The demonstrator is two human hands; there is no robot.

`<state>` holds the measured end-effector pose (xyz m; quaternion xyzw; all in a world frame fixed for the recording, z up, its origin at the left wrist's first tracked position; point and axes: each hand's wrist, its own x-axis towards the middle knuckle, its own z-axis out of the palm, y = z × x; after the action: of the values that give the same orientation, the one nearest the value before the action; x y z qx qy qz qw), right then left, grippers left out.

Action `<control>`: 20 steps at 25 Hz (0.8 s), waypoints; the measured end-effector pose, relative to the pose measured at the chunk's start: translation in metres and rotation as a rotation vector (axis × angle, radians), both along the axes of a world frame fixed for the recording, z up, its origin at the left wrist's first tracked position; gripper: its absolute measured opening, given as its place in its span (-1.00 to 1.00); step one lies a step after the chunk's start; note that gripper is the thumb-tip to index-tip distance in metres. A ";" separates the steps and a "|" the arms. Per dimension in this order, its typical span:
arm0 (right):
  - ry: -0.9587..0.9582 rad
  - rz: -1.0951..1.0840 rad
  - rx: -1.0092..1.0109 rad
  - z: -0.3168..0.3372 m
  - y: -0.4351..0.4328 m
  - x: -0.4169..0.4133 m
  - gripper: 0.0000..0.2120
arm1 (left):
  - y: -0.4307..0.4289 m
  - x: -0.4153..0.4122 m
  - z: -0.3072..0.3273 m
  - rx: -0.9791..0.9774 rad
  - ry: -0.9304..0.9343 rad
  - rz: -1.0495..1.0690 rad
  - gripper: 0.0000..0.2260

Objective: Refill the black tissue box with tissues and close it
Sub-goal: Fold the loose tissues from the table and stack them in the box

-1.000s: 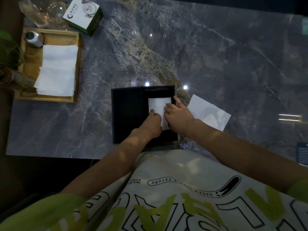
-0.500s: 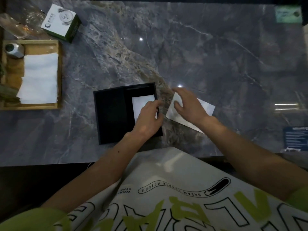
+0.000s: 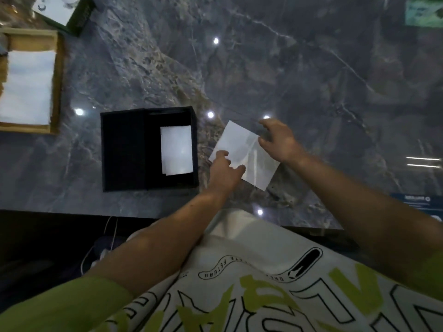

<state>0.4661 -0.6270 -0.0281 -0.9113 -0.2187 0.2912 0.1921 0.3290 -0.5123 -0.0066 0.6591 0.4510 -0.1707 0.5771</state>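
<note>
Motion blur smears everything, and the wooden tray (image 3: 57, 92), far beyond the box, is cut off by the frame's edge. Both bare forearms stretch over the marble table (image 3: 311, 80). The left hand (image 3: 224, 172) sits knuckles-up on the loose tissue (image 3: 239, 142), thumb and fingers on its near corner; pinching or just pressing, it is impossible to tell. The right hand (image 3: 278, 140) is at the sheet's far edge, fingers curved and spread, thumb touching paper. Just left of the left hand, the black tissue box (image 3: 124, 149) lies open with a folded tissue (image 3: 177, 149) inside.

Cut off, covered, blurred
Tray (image 3: 57, 87) cut by left edge; carton (image 3: 60, 8) cut by top edge, print blurred; loose tissue (image 3: 239, 144) partly under left hand (image 3: 224, 172) and right hand (image 3: 278, 142); pinching unclear.
</note>
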 end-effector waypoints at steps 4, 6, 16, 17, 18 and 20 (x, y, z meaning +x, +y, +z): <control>0.074 0.083 -0.054 -0.009 0.003 0.014 -0.60 | -0.020 0.006 -0.018 -0.199 0.174 0.467 -0.52; 0.120 0.116 -0.052 -0.015 0.005 0.016 -0.71 | -0.025 0.009 -0.027 -0.197 0.193 0.624 -0.61; 0.194 0.063 -0.121 -0.016 0.012 0.013 -0.80 | -0.035 0.011 -0.048 -0.262 0.242 0.797 -0.57; 0.203 0.018 -0.107 -0.016 0.011 0.012 -0.82 | -0.034 0.011 -0.050 -0.259 0.250 0.796 -0.57; 0.215 -0.019 -0.097 -0.016 0.011 0.012 -0.85 | -0.033 0.011 -0.051 -0.264 0.253 0.795 -0.58; 0.251 -0.045 -0.098 -0.016 0.010 0.011 -0.86 | -0.030 0.012 -0.056 -0.296 0.263 0.784 -0.58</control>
<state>0.4772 -0.6172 -0.0437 -0.8807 -0.1580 0.4088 0.1796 0.3410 -0.5425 -0.0628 0.3208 0.7074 -0.0838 0.6242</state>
